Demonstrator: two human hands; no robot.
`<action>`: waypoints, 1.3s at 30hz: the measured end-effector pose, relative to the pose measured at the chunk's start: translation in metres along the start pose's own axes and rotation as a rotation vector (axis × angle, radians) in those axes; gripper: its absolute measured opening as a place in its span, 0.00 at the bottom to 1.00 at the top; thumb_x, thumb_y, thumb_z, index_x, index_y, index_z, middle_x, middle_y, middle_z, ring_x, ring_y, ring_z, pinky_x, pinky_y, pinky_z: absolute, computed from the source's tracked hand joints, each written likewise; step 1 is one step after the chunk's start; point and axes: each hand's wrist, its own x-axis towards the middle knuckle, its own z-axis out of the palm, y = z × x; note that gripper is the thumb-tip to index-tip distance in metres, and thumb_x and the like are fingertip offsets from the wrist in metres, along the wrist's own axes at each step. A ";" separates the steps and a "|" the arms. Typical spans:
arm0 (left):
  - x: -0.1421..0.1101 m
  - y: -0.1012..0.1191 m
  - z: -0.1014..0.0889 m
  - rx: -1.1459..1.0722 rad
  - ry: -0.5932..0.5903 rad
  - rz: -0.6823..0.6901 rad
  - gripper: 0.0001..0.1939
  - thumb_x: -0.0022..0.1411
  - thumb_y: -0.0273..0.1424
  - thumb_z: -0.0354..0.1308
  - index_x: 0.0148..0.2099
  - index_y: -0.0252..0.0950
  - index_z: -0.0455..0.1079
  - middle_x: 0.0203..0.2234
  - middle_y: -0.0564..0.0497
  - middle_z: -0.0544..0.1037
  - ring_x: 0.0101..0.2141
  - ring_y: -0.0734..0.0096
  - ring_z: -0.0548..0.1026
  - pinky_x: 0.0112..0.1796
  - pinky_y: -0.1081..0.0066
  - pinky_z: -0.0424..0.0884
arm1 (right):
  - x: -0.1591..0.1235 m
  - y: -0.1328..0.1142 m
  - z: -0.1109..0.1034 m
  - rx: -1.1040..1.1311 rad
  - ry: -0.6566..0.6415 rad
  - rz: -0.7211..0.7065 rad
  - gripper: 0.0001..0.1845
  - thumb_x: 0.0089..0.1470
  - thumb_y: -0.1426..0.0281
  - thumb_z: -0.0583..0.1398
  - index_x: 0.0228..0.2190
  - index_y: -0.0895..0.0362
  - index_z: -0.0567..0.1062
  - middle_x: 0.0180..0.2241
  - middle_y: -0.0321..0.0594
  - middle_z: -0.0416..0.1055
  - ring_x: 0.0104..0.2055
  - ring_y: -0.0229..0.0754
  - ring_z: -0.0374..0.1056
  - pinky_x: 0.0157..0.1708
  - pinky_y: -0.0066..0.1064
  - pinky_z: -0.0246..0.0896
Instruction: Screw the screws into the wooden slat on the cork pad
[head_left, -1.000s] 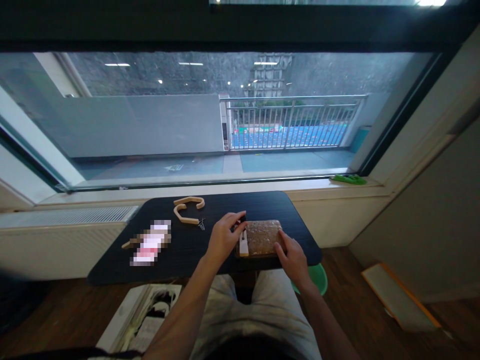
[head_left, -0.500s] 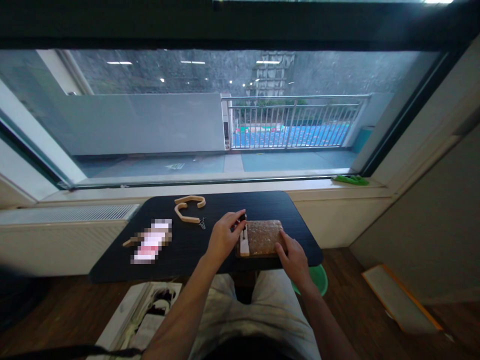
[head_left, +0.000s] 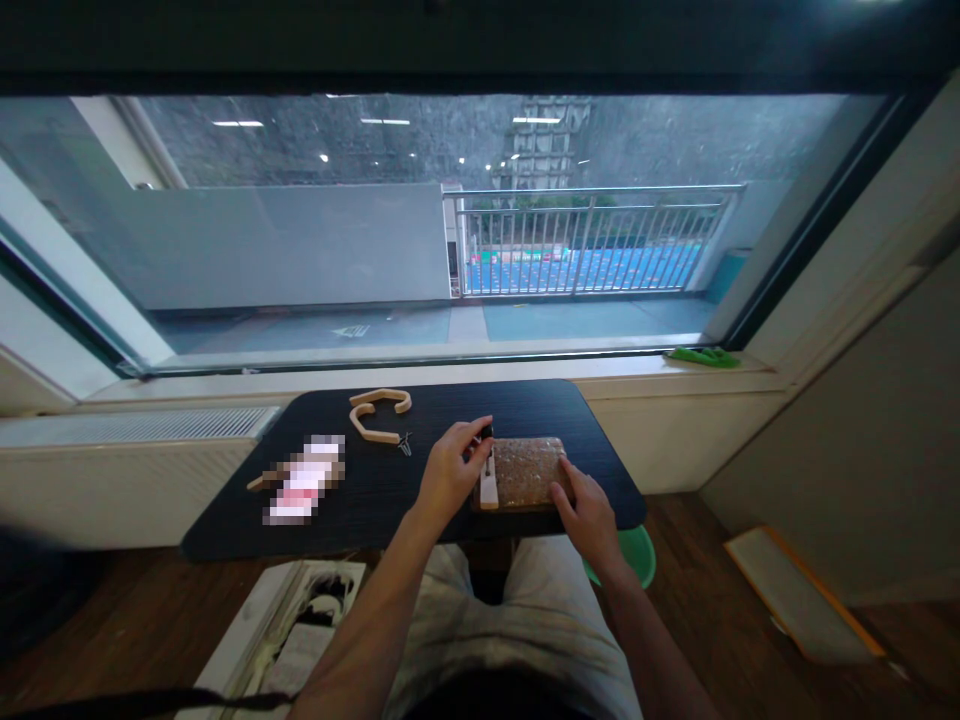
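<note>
A brown block in clear, shiny wrapping lies flat on the black table. Along its left edge lies a pale strip, its far end partly covered by my fingers. Between the thumb and fingers of my left hand is a small black piece, at the far end of that strip; its exact kind is too small to tell. My right hand grips the right end of the block, thumb on the near corner and fingers along the side.
Two bent wooden pieces lie at the back left, with several small metal parts beside them. A blurred-out sheet covers part of a wooden piece. Below are an open white box and a green basin.
Both hands stay nearly where they were, on the block and the black piece. The whole view has shifted very slightly.
</note>
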 end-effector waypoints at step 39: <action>0.003 0.003 -0.006 0.044 -0.065 -0.038 0.21 0.61 0.25 0.58 0.57 0.37 0.72 0.36 0.49 0.81 0.32 0.70 0.78 0.40 0.69 0.76 | -0.001 -0.003 -0.002 -0.001 -0.008 0.012 0.27 0.61 0.60 0.52 0.57 0.58 0.70 0.50 0.50 0.75 0.52 0.52 0.70 0.53 0.48 0.63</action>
